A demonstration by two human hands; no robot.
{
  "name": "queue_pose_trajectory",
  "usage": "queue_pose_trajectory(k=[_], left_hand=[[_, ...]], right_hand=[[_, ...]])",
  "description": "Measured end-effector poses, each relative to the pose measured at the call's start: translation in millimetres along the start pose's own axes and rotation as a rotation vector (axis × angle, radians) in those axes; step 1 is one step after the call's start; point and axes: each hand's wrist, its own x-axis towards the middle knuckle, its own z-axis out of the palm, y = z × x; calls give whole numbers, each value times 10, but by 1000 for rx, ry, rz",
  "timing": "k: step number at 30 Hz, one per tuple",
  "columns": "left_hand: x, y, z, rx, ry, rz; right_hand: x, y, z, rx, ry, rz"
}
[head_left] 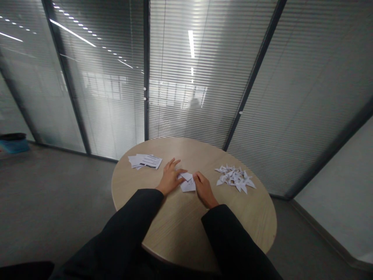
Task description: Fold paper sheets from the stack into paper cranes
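A small white sheet of folded paper (188, 186) is between my hands near the middle of the round table. My left hand (170, 178) is at its left edge, thumb and index finger on the paper while the other fingers stretch up and away. On the opposite edge, my right hand (204, 188) pinches the paper with its fingers curled in. A flap lies folded across the upper part of the sheet. Exactly how the fingertips grip is too small to make out.
Flat printed papers (147, 160) lie overlapping at the table's left. A pile of pointed folded paper pieces (234, 178) sits on the right. The wooden tabletop (171, 229) stands close to a glass partition with blinds (186, 116). A blue bin (14, 144) is on the floor, far left.
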Motion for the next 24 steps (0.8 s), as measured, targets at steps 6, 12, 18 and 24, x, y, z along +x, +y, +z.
queue_pose_trajectory(k=[6, 12, 18, 24], left_hand=[[-8, 8, 8, -116, -78, 35], [5, -35, 46, -201, 32, -128], [43, -113, 85, -374, 53, -413], [36, -115, 134, -764, 30, -555]], right_hand=[[3, 3, 12, -34, -13, -58], [0, -38, 5, -75, 160, -252], [-53, -132, 19, -353, 43, -494], [-99, -169, 50, -494, -116, -638]])
